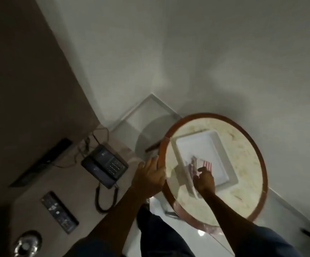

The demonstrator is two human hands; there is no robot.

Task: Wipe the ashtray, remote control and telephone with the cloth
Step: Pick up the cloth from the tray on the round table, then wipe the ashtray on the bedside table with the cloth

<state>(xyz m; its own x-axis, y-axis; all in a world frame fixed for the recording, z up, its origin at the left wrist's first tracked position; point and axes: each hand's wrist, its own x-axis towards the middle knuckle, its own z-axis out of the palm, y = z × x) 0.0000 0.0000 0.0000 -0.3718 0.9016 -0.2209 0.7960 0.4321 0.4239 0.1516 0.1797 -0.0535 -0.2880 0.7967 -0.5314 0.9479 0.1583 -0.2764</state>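
A striped red and white cloth (202, 164) lies folded in a white rectangular tray (222, 164) on a round table (243, 149). My right hand (205, 180) reaches into the tray, its fingers touching the cloth's near edge. The left hand (149, 178) rests flat against the table's wooden rim, holding nothing. On a beige counter to the left sit a black telephone (105, 165) with a coiled cord, a black remote control (58, 212) and a shiny glass ashtray (25, 244) at the bottom left corner.
The counter (80, 193) runs along a dark wall panel, with a black bar-shaped device (44, 160) and loose cables behind the telephone. White walls meet in a corner behind the table. Glossy white floor shows between counter and table.
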